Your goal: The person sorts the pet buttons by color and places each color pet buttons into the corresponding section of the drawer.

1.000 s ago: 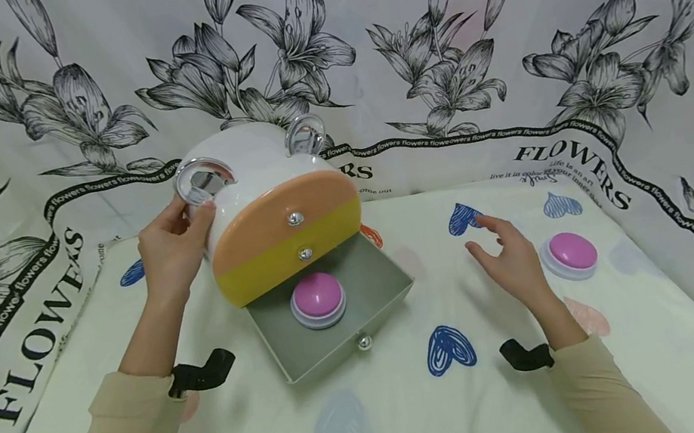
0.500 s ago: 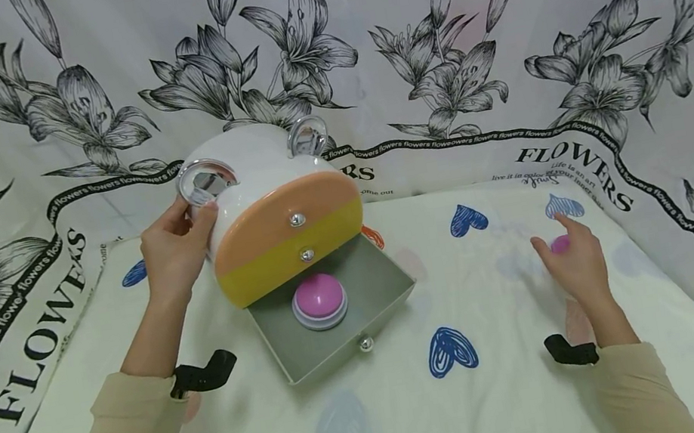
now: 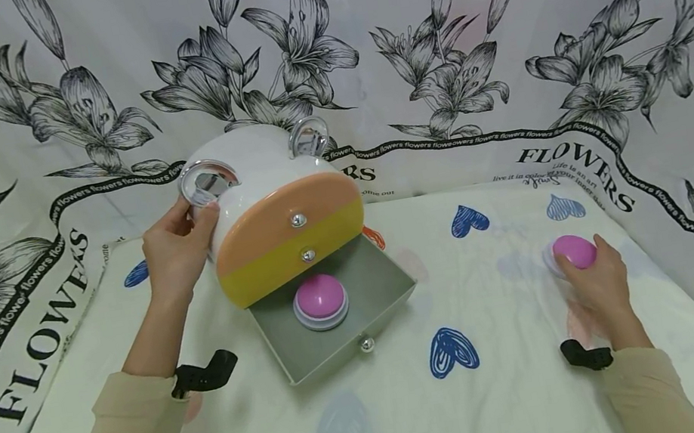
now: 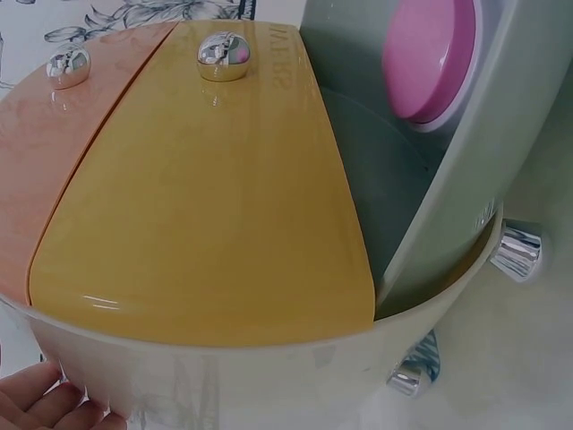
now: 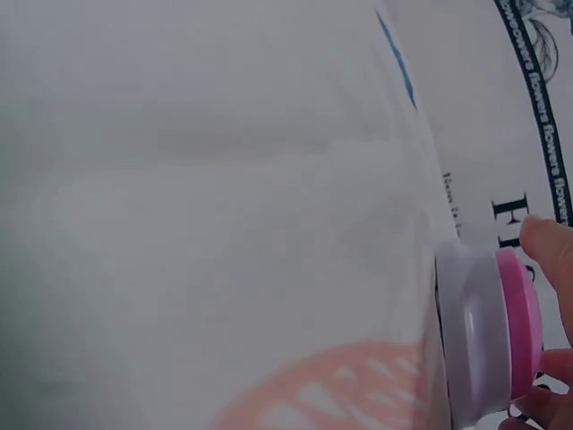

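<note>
A rounded white drawer box (image 3: 247,156) with chrome ear-like rings stands tilted on the left of the cloth. My left hand (image 3: 177,252) holds its left side below the ring, thumb in front; in the left wrist view fingertips (image 4: 67,403) lie along its wall. Its grey-green lower drawer (image 3: 373,273) is pulled out, with a pink domed push button (image 3: 321,297) on a white base inside. Far right, a matching push button (image 3: 575,252) sits on the cloth; my right hand (image 3: 599,281) spans it, thumb at the left and fingers at the right.
The box's orange upper drawer (image 3: 290,203) and yellow middle drawer (image 3: 323,239) are closed, each with a chrome knob. White cloth printed with hearts (image 3: 452,350) covers the table. A flower-printed curtain (image 3: 424,19) rises behind and at both sides.
My right hand has moved right from above the middle-right cloth and come down around the far-right push button. The left hand, box and open drawer have stayed in place.
</note>
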`<control>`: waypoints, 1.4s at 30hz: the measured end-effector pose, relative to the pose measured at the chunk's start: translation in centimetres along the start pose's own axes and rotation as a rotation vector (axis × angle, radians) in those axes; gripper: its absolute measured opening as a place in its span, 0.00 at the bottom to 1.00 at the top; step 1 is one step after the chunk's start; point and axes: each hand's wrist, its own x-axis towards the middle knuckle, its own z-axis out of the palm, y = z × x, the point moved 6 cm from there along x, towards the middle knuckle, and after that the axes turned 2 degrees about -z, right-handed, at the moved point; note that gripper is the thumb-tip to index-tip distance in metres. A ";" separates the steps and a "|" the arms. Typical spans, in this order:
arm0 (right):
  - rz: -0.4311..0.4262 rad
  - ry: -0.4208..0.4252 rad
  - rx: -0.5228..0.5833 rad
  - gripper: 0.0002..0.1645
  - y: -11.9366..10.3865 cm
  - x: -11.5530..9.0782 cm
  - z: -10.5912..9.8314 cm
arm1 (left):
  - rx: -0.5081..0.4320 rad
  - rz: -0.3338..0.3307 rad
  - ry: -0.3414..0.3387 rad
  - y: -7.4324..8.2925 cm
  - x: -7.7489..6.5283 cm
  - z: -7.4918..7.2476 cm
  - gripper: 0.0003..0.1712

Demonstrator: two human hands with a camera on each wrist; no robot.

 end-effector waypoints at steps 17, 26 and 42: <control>0.084 -0.020 0.015 0.54 1.3 0.4 0.5 | 0.002 0.004 0.004 -0.1 0.1 0.0 0.37; 0.091 -0.002 0.040 0.55 1.6 0.7 0.3 | -0.011 0.031 0.000 0.0 0.0 0.0 0.37; -0.065 -0.034 0.065 0.56 -3.9 0.2 1.8 | -0.014 0.047 0.002 0.1 0.1 0.1 0.36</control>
